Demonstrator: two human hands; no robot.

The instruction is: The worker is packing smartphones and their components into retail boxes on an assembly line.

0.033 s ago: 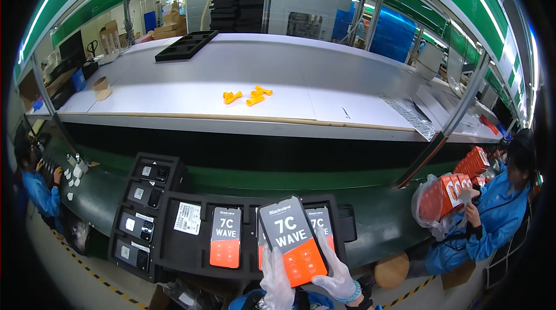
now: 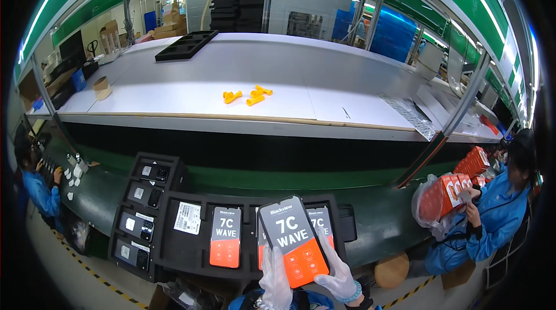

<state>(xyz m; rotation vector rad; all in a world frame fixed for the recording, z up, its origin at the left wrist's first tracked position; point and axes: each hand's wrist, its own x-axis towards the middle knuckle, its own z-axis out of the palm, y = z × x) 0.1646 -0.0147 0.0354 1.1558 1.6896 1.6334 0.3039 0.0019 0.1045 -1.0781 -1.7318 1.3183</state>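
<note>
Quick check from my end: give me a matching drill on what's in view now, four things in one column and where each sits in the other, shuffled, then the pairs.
Things:
1. phone with the orange and black screen film
2. yellow plastic parts
3. roll of tape
4. orange boxes

Places:
A. far left of the white bench
B. held in both gloved hands, left hand and right hand
C. in front of the co-worker in blue at the right
D. middle of the white bench

Pairs: 1-B, 2-D, 3-A, 4-C
</note>
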